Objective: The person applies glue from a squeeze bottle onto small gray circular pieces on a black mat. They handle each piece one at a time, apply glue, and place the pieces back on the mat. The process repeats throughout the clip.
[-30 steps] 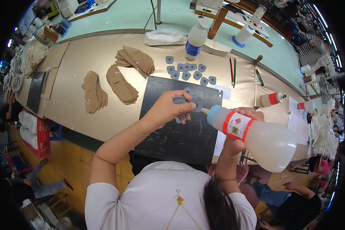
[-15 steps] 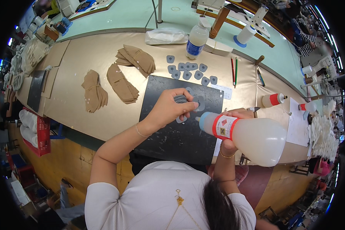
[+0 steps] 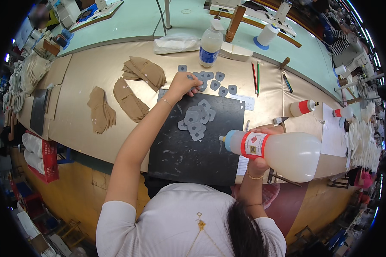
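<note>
My left hand [image 3: 185, 85] is stretched to the far edge of the black board [image 3: 184, 160]. Its fingers are closed at the loose grey patches and seem to pinch one by its edge. Several of these small rounded-square grey patches [image 3: 223, 91], each with a dark spot in the middle, lie around it on the table. A heap of grey patches [image 3: 194, 116] lies overlapping on the board. In my right hand [image 3: 261, 160] is a large squeeze bottle [image 3: 289, 154] of whitish liquid, with a red-banded label. It is tipped on its side, its nozzle pointing left over the board's right part.
Bundles of brown cut pieces [image 3: 131, 99] lie to the left. At the back stand a clear bottle with a blue label [image 3: 210, 45] and a white plastic bundle [image 3: 176, 44]. Pencils [image 3: 255, 78], a brush [image 3: 280, 120] and a smaller red-banded bottle [image 3: 302, 108] lie to the right.
The stack of grey patches has left my left hand and lies heaped on the board. That hand has moved away to the loose patches at the back. My right hand still holds the bottle.
</note>
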`<action>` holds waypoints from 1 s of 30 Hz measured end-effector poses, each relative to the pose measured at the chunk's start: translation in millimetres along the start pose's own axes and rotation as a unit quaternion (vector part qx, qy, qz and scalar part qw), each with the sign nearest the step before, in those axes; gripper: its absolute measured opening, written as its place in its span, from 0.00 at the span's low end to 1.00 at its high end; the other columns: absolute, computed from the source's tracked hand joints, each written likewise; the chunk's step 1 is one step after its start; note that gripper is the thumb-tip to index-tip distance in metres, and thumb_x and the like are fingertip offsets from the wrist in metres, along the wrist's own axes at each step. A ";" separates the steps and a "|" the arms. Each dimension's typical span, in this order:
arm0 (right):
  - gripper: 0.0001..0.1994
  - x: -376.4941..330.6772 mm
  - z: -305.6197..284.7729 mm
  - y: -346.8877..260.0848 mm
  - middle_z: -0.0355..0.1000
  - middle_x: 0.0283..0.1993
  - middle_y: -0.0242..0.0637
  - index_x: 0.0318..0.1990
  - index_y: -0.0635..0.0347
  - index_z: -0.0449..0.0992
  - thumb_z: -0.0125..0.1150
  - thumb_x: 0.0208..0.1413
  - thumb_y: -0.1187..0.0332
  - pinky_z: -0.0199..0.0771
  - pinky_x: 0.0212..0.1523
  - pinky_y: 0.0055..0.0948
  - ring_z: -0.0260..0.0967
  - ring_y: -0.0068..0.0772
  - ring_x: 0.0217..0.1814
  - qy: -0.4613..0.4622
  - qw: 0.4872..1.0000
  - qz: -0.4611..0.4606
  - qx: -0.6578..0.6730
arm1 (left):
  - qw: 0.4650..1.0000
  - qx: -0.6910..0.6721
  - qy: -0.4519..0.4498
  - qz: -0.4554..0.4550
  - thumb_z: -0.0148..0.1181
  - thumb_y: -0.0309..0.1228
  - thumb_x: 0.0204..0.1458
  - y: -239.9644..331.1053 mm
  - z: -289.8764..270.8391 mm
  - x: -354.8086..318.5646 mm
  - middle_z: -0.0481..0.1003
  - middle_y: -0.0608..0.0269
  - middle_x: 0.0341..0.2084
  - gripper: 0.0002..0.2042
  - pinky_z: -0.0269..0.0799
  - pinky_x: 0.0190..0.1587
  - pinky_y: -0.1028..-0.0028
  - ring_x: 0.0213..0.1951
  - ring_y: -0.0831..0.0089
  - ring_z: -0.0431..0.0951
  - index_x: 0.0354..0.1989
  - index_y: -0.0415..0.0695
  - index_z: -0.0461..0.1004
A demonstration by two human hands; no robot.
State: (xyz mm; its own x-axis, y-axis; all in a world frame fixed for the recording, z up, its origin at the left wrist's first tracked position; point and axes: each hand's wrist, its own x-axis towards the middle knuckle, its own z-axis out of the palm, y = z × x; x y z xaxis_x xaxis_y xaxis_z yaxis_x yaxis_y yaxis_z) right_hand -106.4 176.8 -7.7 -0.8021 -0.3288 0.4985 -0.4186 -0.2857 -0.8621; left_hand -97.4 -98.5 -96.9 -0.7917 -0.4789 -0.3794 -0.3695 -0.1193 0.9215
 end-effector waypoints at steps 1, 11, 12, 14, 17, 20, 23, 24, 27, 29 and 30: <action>0.40 -0.1 -0.1 0.3 0.65 0.35 0.39 0.40 0.67 0.69 0.67 0.33 0.35 0.70 0.36 0.30 0.67 0.33 0.35 0.004 1.000 0.003 0.000 | 1.000 0.015 -0.013 0.004 0.66 0.29 0.44 -1.6 3.1 5.2 0.75 0.60 0.20 0.09 0.66 0.15 0.82 0.17 0.80 0.72 0.28 0.36 0.74; 0.40 -0.1 -6.5 0.0 0.64 0.35 0.38 0.40 0.67 0.69 0.67 0.33 0.36 0.70 0.36 0.30 0.66 0.32 0.37 0.008 1.000 0.015 -0.005 | 0.998 -0.008 -0.044 -0.048 0.64 0.34 0.48 18.6 18.4 2.1 0.75 0.59 0.24 0.13 0.72 0.22 0.81 0.23 0.77 0.75 0.33 0.35 0.73; 0.39 -1.5 -6.9 0.5 0.64 0.35 0.38 0.40 0.67 0.69 0.67 0.33 0.36 0.70 0.36 0.30 0.67 0.33 0.36 0.013 1.000 0.021 0.000 | 0.992 -0.091 -0.065 -0.062 0.62 0.33 0.49 22.0 15.0 -8.7 0.74 0.57 0.27 0.13 0.73 0.27 0.80 0.26 0.75 0.75 0.36 0.34 0.71; 0.39 4.1 -5.6 -0.3 0.63 0.36 0.38 0.40 0.67 0.68 0.68 0.33 0.37 0.71 0.36 0.30 0.67 0.33 0.36 0.017 1.000 0.006 0.003 | 0.955 -0.258 -0.110 -0.092 0.59 0.31 0.51 23.2 10.3 -27.9 0.73 0.54 0.33 0.14 0.77 0.36 0.77 0.33 0.71 0.76 0.42 0.34 0.69; 0.41 12.3 -2.6 -2.3 0.61 0.36 0.38 0.41 0.68 0.66 0.63 0.35 0.33 0.73 0.38 0.31 0.67 0.33 0.37 -0.002 1.000 -0.017 -0.010 | 0.927 -0.316 -0.179 -0.096 0.53 0.24 0.54 25.1 -1.0 -60.9 0.70 0.45 0.43 0.16 0.75 0.50 0.68 0.47 0.58 0.74 0.50 0.31 0.63; 0.43 15.3 4.1 -4.1 0.60 0.35 0.38 0.42 0.69 0.65 0.60 0.36 0.31 0.74 0.39 0.31 0.67 0.33 0.38 -0.001 0.999 -0.031 -0.017 | 0.927 -0.303 -0.208 -0.079 0.54 0.20 0.52 31.1 -3.3 -94.0 0.70 0.43 0.46 0.17 0.77 0.48 0.69 0.48 0.57 0.74 0.51 0.31 0.63; 0.44 19.4 9.1 -4.6 0.61 0.36 0.39 0.42 0.69 0.64 0.59 0.36 0.30 0.74 0.40 0.32 0.67 0.33 0.39 0.007 0.998 -0.058 -0.021 | 0.948 -0.254 -0.182 -0.064 0.59 0.22 0.50 38.2 -0.6 -117.9 0.73 0.47 0.42 0.16 0.81 0.38 0.73 0.41 0.61 0.78 0.47 0.32 0.67; 0.44 20.9 10.1 -4.9 0.61 0.36 0.39 0.42 0.69 0.64 0.59 0.36 0.30 0.74 0.40 0.32 0.68 0.33 0.39 0.008 0.997 -0.070 -0.024 | 0.957 -0.228 -0.169 -0.054 0.60 0.22 0.49 38.0 1.2 -123.0 0.74 0.49 0.39 0.15 0.80 0.35 0.75 0.38 0.63 0.79 0.45 0.33 0.68; 0.44 21.4 8.6 -1.6 0.62 0.37 0.41 0.42 0.69 0.64 0.60 0.36 0.30 0.75 0.41 0.34 0.68 0.35 0.39 0.010 0.994 -0.101 -0.048 | 0.976 -0.165 -0.141 -0.026 0.62 0.24 0.49 43.0 6.8 -137.2 0.76 0.54 0.31 0.11 0.78 0.29 0.79 0.32 0.69 0.80 0.39 0.35 0.70; 0.44 21.0 13.0 -4.3 0.63 0.38 0.41 0.42 0.69 0.65 0.60 0.35 0.30 0.75 0.41 0.34 0.69 0.36 0.39 0.022 0.994 -0.094 -0.046 | 0.980 -0.148 -0.135 -0.006 0.63 0.25 0.48 45.7 11.1 -143.2 0.76 0.56 0.27 0.10 0.76 0.25 0.80 0.29 0.71 0.79 0.35 0.36 0.71; 0.44 20.9 15.6 -5.7 0.63 0.38 0.42 0.41 0.69 0.65 0.60 0.35 0.30 0.75 0.41 0.35 0.69 0.36 0.38 0.028 0.995 -0.091 -0.043 | 0.981 -0.138 -0.136 0.002 0.63 0.26 0.47 45.6 11.5 -144.6 0.76 0.56 0.27 0.09 0.75 0.24 0.80 0.28 0.71 0.79 0.33 0.37 0.70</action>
State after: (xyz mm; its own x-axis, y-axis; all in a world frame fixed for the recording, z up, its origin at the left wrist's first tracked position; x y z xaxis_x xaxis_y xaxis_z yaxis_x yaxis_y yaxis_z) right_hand -114.1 157.5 9.1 -0.7317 -0.2275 0.6425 -0.5916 -0.2563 -0.7644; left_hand -5.4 -24.7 -1.0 -0.9073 -0.2335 -0.3498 -0.2509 -0.3670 0.8957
